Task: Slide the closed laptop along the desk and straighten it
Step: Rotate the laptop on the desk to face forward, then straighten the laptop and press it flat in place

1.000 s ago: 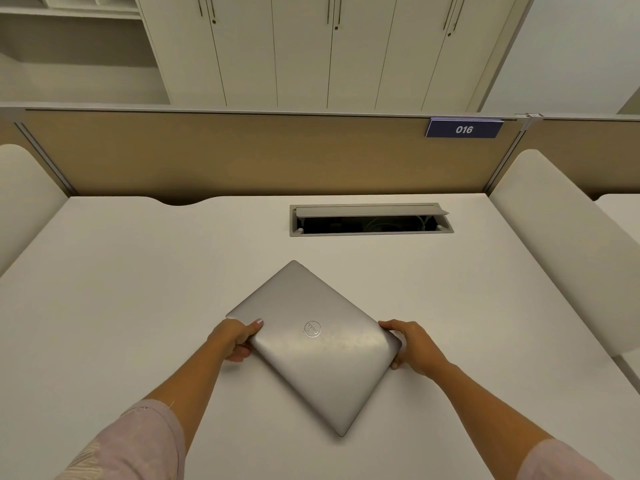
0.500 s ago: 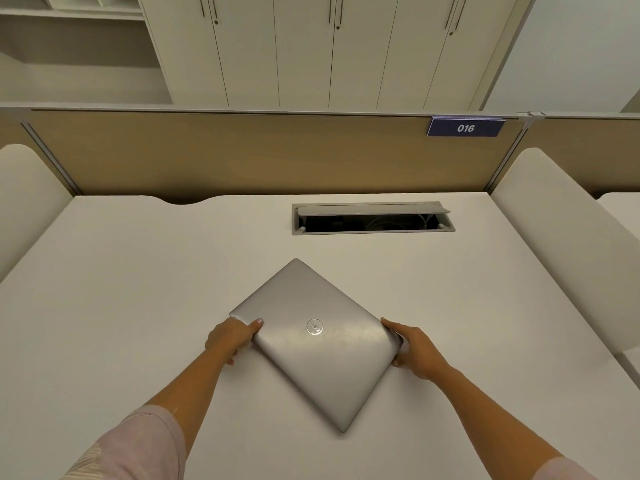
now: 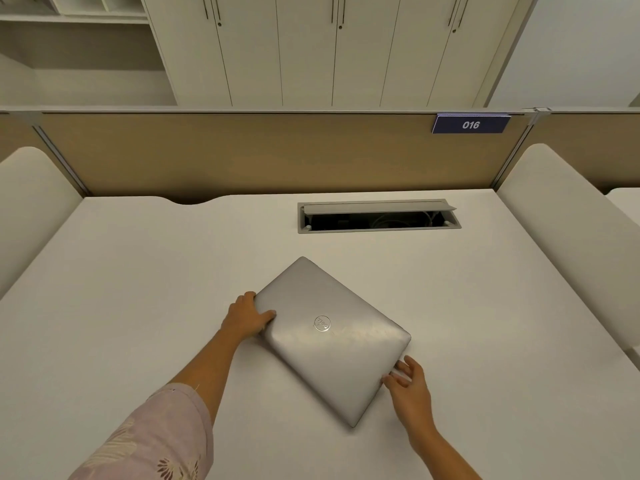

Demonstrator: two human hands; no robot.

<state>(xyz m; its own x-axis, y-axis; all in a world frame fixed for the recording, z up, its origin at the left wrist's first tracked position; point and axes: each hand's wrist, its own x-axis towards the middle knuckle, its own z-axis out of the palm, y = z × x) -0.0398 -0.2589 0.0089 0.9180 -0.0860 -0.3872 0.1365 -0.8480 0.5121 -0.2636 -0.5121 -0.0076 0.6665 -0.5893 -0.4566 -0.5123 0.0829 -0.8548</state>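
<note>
A closed silver laptop (image 3: 332, 337) lies flat on the white desk (image 3: 138, 289), turned at an angle so one corner points at me. My left hand (image 3: 247, 318) grips its left corner, thumb on the lid. My right hand (image 3: 407, 384) rests against the laptop's right edge near the front, fingers spread and touching the edge.
An open cable hatch (image 3: 377, 216) is set into the desk behind the laptop. A tan divider panel (image 3: 277, 154) with a blue "016" label (image 3: 470, 124) closes the desk's far side. White side panels (image 3: 568, 216) stand at left and right.
My right hand slid from the laptop's right corner down along its right edge toward me. The left hand kept its hold on the left corner. The laptop turned slightly.
</note>
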